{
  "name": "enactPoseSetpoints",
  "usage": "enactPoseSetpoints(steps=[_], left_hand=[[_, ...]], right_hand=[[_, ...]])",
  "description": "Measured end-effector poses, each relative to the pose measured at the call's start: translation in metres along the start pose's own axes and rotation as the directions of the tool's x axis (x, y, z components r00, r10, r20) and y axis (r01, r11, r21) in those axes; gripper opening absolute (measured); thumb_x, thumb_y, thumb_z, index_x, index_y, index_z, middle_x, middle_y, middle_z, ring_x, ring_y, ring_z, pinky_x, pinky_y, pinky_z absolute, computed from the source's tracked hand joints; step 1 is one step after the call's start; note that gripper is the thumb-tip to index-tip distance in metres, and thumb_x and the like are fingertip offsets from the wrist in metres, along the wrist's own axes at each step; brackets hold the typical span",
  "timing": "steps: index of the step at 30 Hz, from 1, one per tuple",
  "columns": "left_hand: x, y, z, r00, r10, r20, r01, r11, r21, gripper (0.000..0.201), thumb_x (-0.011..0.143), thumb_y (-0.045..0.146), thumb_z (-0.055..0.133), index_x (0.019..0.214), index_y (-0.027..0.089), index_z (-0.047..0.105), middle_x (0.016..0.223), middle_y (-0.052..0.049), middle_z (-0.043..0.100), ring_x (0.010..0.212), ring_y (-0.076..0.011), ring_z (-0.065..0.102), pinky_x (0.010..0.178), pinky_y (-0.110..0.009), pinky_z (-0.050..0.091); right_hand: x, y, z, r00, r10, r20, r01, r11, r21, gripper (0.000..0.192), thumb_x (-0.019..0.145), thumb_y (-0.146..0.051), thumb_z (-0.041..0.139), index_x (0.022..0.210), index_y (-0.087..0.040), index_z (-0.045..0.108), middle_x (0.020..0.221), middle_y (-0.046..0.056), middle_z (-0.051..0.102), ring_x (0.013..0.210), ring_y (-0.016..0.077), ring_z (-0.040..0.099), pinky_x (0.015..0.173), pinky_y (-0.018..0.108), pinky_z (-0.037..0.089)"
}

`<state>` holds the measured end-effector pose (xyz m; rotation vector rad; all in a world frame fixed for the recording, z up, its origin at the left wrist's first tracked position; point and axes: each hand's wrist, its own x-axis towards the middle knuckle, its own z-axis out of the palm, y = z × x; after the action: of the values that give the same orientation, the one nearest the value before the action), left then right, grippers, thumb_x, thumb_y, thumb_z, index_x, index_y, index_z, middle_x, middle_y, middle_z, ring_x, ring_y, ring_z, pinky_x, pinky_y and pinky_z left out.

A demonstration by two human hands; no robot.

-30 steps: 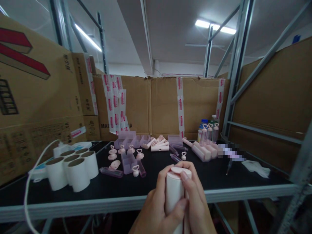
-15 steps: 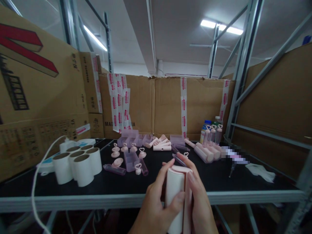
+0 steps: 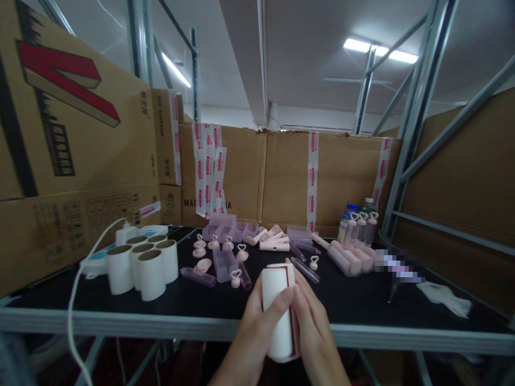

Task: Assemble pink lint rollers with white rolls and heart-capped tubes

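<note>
Before the table edge, I hold up a white cylinder with a pale pink piece along its right side (image 3: 274, 333). My left hand (image 3: 254, 328) is closed around its left, the thumb across the front. My right hand (image 3: 316, 328) grips the pink side, with fingertips close to the left thumb. Palms hide much of its sides and back. Beyond my hands lie a clear purple tube (image 3: 306, 271), a pink heart-topped cap (image 3: 314, 262) and a translucent purple compartment box (image 3: 225, 264).
White cardboard tubes (image 3: 151, 274) stand upright at left, near a white cable (image 3: 72, 300). Pink cylinders (image 3: 352, 258), bottles (image 3: 346, 220) and a white cloth (image 3: 444, 298) are on the right. Cardboard walls (image 3: 285, 177) and metal posts enclose the black tabletop (image 3: 354, 305).
The view has swung slightly left, so the table's contents appear farther right. The held cylinder has shifted left and turned a little, and my hands now wrap lower around it.
</note>
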<state>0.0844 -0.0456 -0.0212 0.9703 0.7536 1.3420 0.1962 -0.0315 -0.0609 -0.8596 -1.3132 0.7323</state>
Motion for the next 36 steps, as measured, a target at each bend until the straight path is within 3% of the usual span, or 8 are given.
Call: enactPoseSetpoints(steps=[3, 7, 12, 15, 20, 25, 27, 36], left_hand=[[0.005, 0.007, 0.000, 0.996, -0.026, -0.086, 0.025, 1.000, -0.008, 0.053, 0.082, 0.040, 0.079, 0.126, 0.019, 0.060, 0.097, -0.009, 0.079, 0.070, -0.0249, 0.076, 0.061, -0.034, 0.062], [0.015, 0.021, -0.012, 0.980, -0.002, -0.200, -0.014, 0.997, -0.075, 0.032, 0.089, 0.033, 0.069, 0.113, 0.012, 0.062, 0.085, -0.011, 0.078, 0.068, -0.0244, 0.076, 0.060, -0.034, 0.063], [0.021, 0.039, -0.030, 0.936, 0.050, -0.350, -0.070, 0.996, -0.046, 0.028, 0.088, 0.032, 0.071, 0.108, 0.013, 0.064, 0.070, -0.004, 0.073, 0.052, -0.0175, 0.069, 0.043, -0.022, 0.053], [0.023, 0.044, -0.035, 0.940, 0.071, -0.334, -0.097, 0.994, -0.059, 0.028, 0.089, 0.030, 0.071, 0.108, 0.011, 0.066, 0.075, -0.007, 0.075, 0.054, -0.0167, 0.069, 0.043, -0.022, 0.054], [0.027, 0.041, -0.040, 0.967, 0.096, -0.238, -0.126, 0.985, -0.115, 0.032, 0.088, 0.031, 0.072, 0.111, 0.010, 0.065, 0.084, -0.009, 0.076, 0.062, -0.0180, 0.072, 0.059, -0.030, 0.063], [0.025, 0.037, -0.042, 0.974, 0.148, -0.172, -0.157, 0.987, -0.042, 0.039, 0.082, 0.034, 0.079, 0.111, 0.014, 0.062, 0.084, -0.007, 0.076, 0.063, -0.0185, 0.071, 0.059, -0.032, 0.064], [0.023, 0.039, -0.041, 0.969, 0.181, -0.166, -0.183, 0.983, 0.000, 0.041, 0.081, 0.036, 0.080, 0.112, 0.015, 0.061, 0.082, -0.005, 0.075, 0.063, -0.0190, 0.071, 0.057, -0.032, 0.064], [0.011, 0.042, -0.030, 0.983, 0.126, -0.134, -0.118, 0.991, 0.069, 0.055, 0.081, 0.043, 0.080, 0.124, 0.018, 0.058, 0.079, -0.004, 0.075, 0.059, -0.0193, 0.072, 0.056, -0.032, 0.065]], right_hand=[[0.014, 0.001, -0.007, 0.997, -0.048, -0.055, 0.043, 0.995, -0.088, 0.052, 0.105, -0.055, 0.041, 0.142, -0.024, 0.061, 0.150, 0.009, 0.058, 0.141, 0.0272, 0.050, 0.121, 0.047, 0.036], [0.046, 0.010, -0.023, 0.989, -0.144, 0.017, 0.137, 0.885, -0.446, 0.038, 0.103, -0.043, 0.047, 0.122, -0.018, 0.069, 0.128, 0.013, 0.069, 0.118, 0.0288, 0.064, 0.105, 0.043, 0.049], [0.075, 0.031, -0.045, 0.995, -0.066, 0.071, 0.089, 0.325, -0.942, 0.028, 0.097, -0.026, 0.057, 0.119, -0.015, 0.070, 0.118, 0.018, 0.069, 0.109, 0.0346, 0.063, 0.094, 0.044, 0.050], [0.078, 0.041, -0.053, 1.000, -0.006, 0.004, 0.005, 0.165, -0.986, 0.022, 0.094, -0.024, 0.062, 0.111, -0.014, 0.071, 0.108, 0.019, 0.072, 0.105, 0.0376, 0.065, 0.085, 0.044, 0.050], [0.077, 0.047, -0.062, 0.999, 0.012, 0.030, 0.027, 0.212, -0.977, 0.011, 0.093, -0.020, 0.062, 0.101, -0.017, 0.069, 0.091, 0.014, 0.074, 0.091, 0.0301, 0.071, 0.079, 0.036, 0.050], [0.066, 0.026, -0.076, 0.980, -0.071, 0.186, 0.166, 0.807, -0.567, 0.026, 0.099, -0.038, 0.060, 0.117, -0.020, 0.065, 0.098, 0.007, 0.073, 0.085, 0.0222, 0.071, 0.078, 0.032, 0.056], [0.055, 0.012, -0.081, 0.974, -0.094, 0.209, 0.158, 0.935, -0.317, 0.033, 0.098, -0.043, 0.062, 0.123, -0.021, 0.064, 0.104, 0.007, 0.073, 0.089, 0.0221, 0.071, 0.079, 0.031, 0.058], [0.023, -0.035, -0.081, 0.931, -0.248, 0.266, 0.302, 0.935, -0.186, 0.022, 0.099, -0.029, 0.065, 0.121, -0.028, 0.069, 0.118, 0.006, 0.070, 0.104, 0.0178, 0.069, 0.087, 0.022, 0.057]])
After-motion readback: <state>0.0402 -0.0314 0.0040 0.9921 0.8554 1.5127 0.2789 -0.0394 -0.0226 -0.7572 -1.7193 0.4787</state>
